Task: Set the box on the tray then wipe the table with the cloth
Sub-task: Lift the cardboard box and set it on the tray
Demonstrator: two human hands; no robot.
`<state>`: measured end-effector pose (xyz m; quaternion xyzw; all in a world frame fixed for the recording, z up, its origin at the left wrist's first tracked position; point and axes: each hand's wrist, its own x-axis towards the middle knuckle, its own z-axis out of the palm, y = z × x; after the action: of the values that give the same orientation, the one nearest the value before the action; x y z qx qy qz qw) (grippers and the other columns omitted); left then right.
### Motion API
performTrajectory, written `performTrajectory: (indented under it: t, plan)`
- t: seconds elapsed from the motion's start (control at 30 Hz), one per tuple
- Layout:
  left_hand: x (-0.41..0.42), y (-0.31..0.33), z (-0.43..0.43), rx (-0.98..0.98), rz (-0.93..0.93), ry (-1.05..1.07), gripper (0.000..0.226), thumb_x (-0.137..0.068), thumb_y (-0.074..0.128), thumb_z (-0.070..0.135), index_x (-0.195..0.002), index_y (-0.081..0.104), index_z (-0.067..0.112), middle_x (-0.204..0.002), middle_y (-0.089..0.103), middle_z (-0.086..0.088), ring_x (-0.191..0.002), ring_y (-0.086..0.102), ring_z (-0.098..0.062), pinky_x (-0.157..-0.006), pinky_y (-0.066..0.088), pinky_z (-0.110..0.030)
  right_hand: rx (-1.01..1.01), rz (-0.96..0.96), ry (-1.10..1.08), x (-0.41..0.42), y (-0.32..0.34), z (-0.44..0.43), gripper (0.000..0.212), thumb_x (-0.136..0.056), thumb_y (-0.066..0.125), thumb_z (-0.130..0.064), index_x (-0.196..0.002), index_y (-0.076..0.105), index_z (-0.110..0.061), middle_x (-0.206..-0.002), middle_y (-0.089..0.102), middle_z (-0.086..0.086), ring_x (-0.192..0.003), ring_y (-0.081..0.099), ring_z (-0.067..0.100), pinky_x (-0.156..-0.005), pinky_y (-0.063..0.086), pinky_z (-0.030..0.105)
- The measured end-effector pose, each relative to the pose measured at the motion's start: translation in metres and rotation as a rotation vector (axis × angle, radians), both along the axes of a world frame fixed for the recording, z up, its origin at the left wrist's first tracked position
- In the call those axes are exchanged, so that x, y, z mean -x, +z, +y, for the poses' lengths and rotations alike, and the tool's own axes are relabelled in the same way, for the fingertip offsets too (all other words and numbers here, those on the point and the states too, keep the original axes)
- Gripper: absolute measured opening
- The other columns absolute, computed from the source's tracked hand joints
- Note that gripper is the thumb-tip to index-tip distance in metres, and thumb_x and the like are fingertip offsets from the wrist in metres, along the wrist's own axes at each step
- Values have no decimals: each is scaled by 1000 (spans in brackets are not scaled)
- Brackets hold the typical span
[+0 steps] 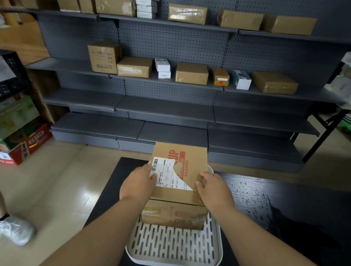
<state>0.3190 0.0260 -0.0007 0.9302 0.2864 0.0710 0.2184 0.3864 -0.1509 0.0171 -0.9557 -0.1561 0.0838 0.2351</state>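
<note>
resting on the far half of the slotted white tray (173,248), the cardboard box (178,183) is clasped on both sides: left hand (139,183) at its 9 o'clock edge, right hand (214,190) at 3 o'clock. the tray sits on the black table (271,200).

Bare forearms — no sleeves, no gloves

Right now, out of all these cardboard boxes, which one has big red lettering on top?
The box held between the left hand and right hand over the white tray. The shelf boxes are plain brown or white.
</note>
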Motion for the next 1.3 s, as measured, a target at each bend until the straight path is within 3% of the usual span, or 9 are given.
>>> performTrajectory:
  t: [0.2, 0.4, 0.67, 0.93, 1.13, 1.3]
  plan:
    - [2, 9, -3, -52, 45, 0, 29, -99, 40, 25, -119, 57, 12, -115, 62, -6, -87, 57, -17, -67, 45, -27, 0, -12, 3, 1, 3, -5, 31, -98, 47, -26, -126, 58, -18, -126, 57, 4, -108, 60, 20, -90, 54, 35]
    - [16, 26, -19, -214, 9, -14, 31, -97, 43, 27, -120, 61, 15, -118, 62, -4, -104, 59, -20, -86, 52, -34, -3, -93, -29, 13, 9, -18, 30, -98, 44, -28, -120, 63, -18, -124, 58, 1, -105, 61, 19, -85, 53, 33]
    - [40, 55, -63, -366, 2, -62, 34, -99, 40, 33, -122, 59, 17, -120, 63, -2, -109, 59, -22, -90, 48, -35, -30, -182, -22, 38, 27, -57, 29, -98, 45, -32, -116, 65, -21, -118, 60, 1, -110, 55, 20, -86, 53, 35]
    - [66, 72, -144, -394, -3, -93, 38, -98, 37, 36, -127, 56, 21, -128, 60, -2, -116, 56, -22, -95, 45, -37, -55, -221, -16, 66, 43, -142, 32, -97, 48, -32, -125, 60, -22, -130, 56, -1, -121, 50, 20, -94, 49, 35]
    - [95, 78, -231, -387, -3, -104, 38, -99, 36, 37, -123, 58, 18, -121, 61, -4, -110, 57, -24, -91, 44, -37, -74, -262, -40, 95, 45, -226, 30, -95, 52, -30, -122, 64, -21, -128, 59, -1, -118, 53, 20, -93, 49, 33]
    - [122, 76, -301, -355, -13, -108, 36, -99, 38, 38, -122, 57, 18, -123, 60, -4, -115, 55, -24, -92, 42, -37, -54, -267, -55, 121, 42, -292, 31, -96, 51, -31, -124, 62, -23, -129, 57, -3, -119, 52, 17, -95, 50, 33]
